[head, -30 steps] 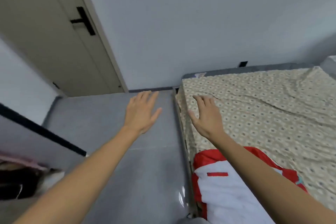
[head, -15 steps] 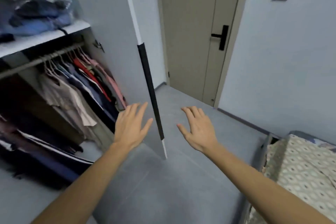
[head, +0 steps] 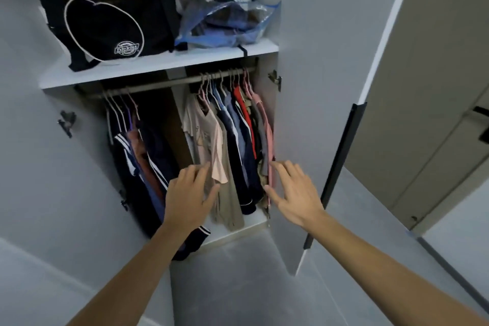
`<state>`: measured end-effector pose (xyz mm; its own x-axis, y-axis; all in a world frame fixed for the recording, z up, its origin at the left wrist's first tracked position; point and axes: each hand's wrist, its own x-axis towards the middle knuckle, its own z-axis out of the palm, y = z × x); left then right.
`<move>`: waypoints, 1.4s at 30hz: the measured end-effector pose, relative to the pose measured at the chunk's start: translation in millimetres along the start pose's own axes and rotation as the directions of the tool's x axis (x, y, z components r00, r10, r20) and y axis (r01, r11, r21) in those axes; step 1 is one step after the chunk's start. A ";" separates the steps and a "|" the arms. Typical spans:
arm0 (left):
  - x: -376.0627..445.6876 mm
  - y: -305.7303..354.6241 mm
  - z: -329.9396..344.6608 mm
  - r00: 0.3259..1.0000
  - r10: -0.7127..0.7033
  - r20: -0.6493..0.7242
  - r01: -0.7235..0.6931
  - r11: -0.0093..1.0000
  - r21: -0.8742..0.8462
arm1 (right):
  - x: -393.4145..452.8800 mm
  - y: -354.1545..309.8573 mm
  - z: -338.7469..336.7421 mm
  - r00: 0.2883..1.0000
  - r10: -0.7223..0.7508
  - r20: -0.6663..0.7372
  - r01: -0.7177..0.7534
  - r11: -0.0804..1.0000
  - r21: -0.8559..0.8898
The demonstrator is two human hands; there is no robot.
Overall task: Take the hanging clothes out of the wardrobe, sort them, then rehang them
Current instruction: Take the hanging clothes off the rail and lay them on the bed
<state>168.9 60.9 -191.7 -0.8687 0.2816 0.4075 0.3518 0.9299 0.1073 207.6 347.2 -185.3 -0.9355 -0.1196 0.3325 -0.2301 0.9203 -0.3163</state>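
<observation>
Clothes [head: 232,135] on rail; both hands spread flat, holding nothing.

the left hand [head: 189,197] covers the lower part of the beige shirt [head: 205,137]. the garments [head: 246,130] on the rail overlap, so most show only an edge. the plastic bag [head: 227,26] holds blurred folded things. the door handle [head: 483,127] is cut by the right edge.

A white shelf [head: 158,66] carries a black bag [head: 105,29]; right of the bag lies a clear plastic bag [head: 227,26], apparently holding folded clothes.
</observation>
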 end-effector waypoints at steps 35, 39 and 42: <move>210.8 -285.8 127.3 0.733 -0.670 -0.119 0.675 0.738 0.005 | 488.5 -156.1 296.2 0.824 -0.541 0.168 0.456 0.809 0.371; 225.1 -297.0 147.1 0.704 -0.701 -0.115 0.710 0.694 0.121 | 533.1 -184.7 325.7 0.837 -0.515 0.182 0.427 0.824 0.372; 231.0 -303.5 156.9 0.718 -0.680 -0.148 0.696 0.693 0.188 | 560.0 -204.3 346.3 0.858 -0.477 0.193 0.376 0.837 0.397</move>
<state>-193.3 -119.1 -272.4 -0.8114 -0.4654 0.3536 -0.4262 0.8851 0.1871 -362.1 -36.8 -242.1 -0.7445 -0.6130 0.2645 -0.6508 0.5779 -0.4925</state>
